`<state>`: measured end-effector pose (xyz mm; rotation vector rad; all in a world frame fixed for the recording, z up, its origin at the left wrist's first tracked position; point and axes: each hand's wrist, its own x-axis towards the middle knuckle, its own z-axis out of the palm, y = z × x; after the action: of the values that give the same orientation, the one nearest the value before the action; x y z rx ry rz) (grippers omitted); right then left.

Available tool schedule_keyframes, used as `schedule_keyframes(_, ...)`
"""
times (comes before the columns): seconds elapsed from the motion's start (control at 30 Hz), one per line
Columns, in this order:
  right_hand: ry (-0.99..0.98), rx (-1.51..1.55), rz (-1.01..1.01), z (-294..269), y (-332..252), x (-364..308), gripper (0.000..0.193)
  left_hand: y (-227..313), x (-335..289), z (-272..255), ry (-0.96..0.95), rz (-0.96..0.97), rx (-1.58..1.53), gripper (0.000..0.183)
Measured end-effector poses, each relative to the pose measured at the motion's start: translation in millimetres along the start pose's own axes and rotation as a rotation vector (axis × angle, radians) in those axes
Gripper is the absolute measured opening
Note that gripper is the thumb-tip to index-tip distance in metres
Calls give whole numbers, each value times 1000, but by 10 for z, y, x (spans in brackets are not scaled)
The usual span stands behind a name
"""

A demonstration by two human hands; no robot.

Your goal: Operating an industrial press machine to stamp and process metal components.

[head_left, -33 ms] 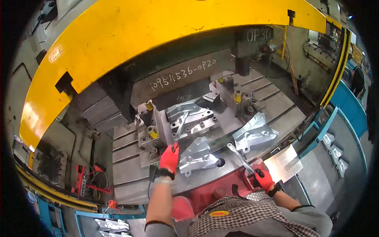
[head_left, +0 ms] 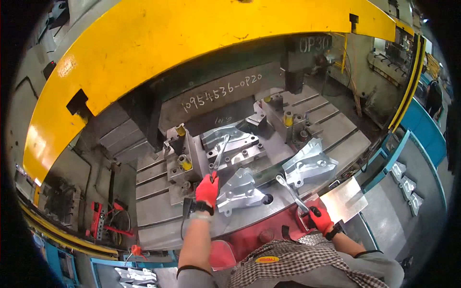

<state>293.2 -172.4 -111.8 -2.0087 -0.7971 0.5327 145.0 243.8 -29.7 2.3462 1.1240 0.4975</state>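
Observation:
My left hand (head_left: pixel 207 191), in a red glove, is closed round the dark grip of a long silver hand tool (head_left: pixel 220 154) with a rounded end. That end lies against a formed sheet-metal part (head_left: pixel 210 138) on the die; whether it grips it, I cannot tell. My right hand (head_left: pixel 321 219), also red-gloved, is closed on a similar silver hand tool (head_left: pixel 291 192), whose ring-like end points forward between two more parts. One bent metal part (head_left: pixel 238 191) rests beside my left hand on the press bed's front edge. Another shiny part (head_left: pixel 309 164) lies beyond my right hand.
A yellow press beam (head_left: pixel 192 29) arches over the work area. Die blocks with yellow-collared posts (head_left: pixel 185 162) flank the die. A bare metal plate (head_left: pixel 344 200) is right of my right hand. Several finished-looking parts (head_left: pixel 408 187) lie on the right-hand blue-edged table; others (head_left: pixel 137 276) sit lower left.

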Motion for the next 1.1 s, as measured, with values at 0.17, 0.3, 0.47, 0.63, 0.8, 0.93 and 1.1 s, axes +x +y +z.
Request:
schedule_keyframes(0.17, 77, -254, -89, 5, 1, 2, 27, 88, 321, 227, -30, -111, 68, 38)
schedule_keyframes(0.3, 66, -135, 61, 28, -11, 4, 31, 91, 235, 136, -33, -88, -58, 34)
schedule_keyframes(0.47, 129, -101, 79, 18, -66, 12, 29, 114, -91, -2, -53, -163, -197, 29)
schedule_keyframes(0.63, 19, 38, 211, -10, 4, 29, 29, -221, -1218, -38, -44, -79, -421, 24)
schedule_keyframes(0.8, 46, 26, 99, 35, 106, 53, 28, -448, -2230, -60, -55, -91, -270, 22)
schedule_keyframes(0.93, 6, 148, 156, -36, 41, 14, 27, -593, -2523, 128, -195, -348, -169, 21)
schedule_keyframes(1.1, -48, 614, 248, -200, -127, -153, 29, -753, -2491, 296, -125, 123, -364, 22)
